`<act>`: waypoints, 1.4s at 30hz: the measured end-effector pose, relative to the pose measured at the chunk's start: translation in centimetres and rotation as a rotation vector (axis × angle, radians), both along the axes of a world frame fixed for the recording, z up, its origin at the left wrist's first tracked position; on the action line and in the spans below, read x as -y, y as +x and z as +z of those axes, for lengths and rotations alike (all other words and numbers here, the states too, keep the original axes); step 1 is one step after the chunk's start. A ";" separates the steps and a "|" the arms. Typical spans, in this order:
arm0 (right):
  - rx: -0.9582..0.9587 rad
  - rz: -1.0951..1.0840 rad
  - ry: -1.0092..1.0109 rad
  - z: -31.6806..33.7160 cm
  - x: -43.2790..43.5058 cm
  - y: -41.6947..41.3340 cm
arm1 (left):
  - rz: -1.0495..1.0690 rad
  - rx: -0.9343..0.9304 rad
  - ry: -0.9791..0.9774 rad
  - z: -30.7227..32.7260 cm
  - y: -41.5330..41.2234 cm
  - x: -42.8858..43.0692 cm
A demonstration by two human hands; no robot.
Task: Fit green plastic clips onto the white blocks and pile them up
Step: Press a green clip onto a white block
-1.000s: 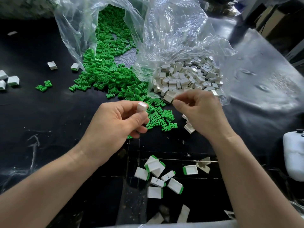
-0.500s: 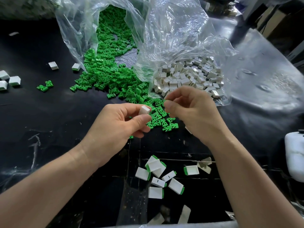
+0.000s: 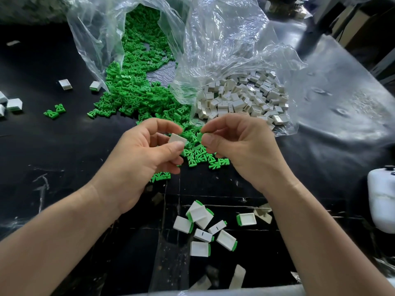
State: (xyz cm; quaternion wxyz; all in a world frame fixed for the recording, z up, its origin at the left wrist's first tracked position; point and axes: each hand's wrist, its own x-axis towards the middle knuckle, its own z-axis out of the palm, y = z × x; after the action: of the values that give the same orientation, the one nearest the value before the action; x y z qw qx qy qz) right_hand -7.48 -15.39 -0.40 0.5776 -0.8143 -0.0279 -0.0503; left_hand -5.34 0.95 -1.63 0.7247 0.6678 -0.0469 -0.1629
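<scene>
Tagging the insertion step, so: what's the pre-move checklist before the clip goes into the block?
1. White block gripped in left hand: ok.
2. Green clip pinched in right hand: ok.
3. Clip level with block, small gap between them: ok.
4. Block's opening turned toward clip: cannot tell.
5. Clip's orientation: cannot tell, fingers hide most of it.
6. Finished pile lies near the person, nothing covering it: ok.

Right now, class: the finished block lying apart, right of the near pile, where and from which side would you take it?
Probably from above, pinching the lone block across its near and far white edges. It lies flat, apart from the pile, both edges free; its green clip caps the left end.
</scene>
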 end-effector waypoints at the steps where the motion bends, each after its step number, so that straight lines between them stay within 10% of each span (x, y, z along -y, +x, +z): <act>1: 0.006 0.004 0.004 0.0 -0.1 0.0 | -0.006 -0.016 -0.032 0.1 0.1 0.0; 26: -0.060 0.069 -0.055 -0.4 -0.5 -0.1 | -0.048 0.109 0.077 0.4 -0.5 0.0; 42: 0.054 0.289 -0.657 0.5 -1.0 -0.8 | -0.185 0.270 0.291 0.3 -0.6 -0.6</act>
State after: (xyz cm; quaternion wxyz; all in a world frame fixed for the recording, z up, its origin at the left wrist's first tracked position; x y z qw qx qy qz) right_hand -8.28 -14.39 0.06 0.2854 -0.9425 -0.1727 0.0223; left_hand -5.95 1.58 -1.32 0.5898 0.7741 -0.1805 -0.1428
